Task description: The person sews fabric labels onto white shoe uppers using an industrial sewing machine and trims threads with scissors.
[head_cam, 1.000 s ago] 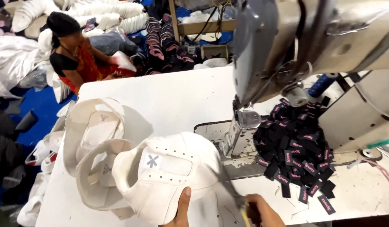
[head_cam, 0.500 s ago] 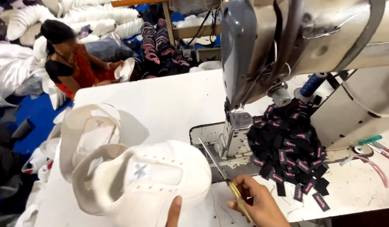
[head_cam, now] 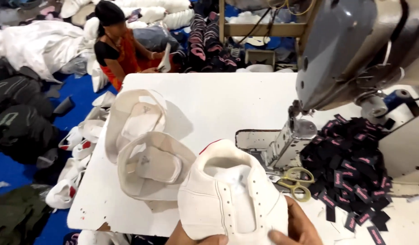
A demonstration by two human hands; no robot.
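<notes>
Right hand (head_cam: 296,227): at the bottom edge of the view, fingers curled round the right side of a white shoe upper (head_cam: 232,199), thumb laid across its lower edge; it grips the piece.
Left hand (head_cam: 191,236): only fingertips and a bit of the palm show under the same upper, pressed against its lower left; how the fingers close I cannot tell.
White shoe upper: held just above the near edge of the bench (head_cam: 227,100), opening turned up, a row of small punched holes down its side, a thin red edge at the collar.
Scissors (head_cam: 294,180): yellow-handled, lying on the bench just right of the upper, near the right hand.
Sewing machine (head_cam: 354,54): grey head above the bench, its foot and metal plate just behind the scissors.
Black labels (head_cam: 350,168): a loose heap right of the machine foot.
Other uppers (head_cam: 143,149): two cream pieces stacked left of the held one, insides up.
Far side: a seated person (head_cam: 121,45) past the bench end, among piles of white parts on a blue floor (head_cam: 10,168).
</notes>
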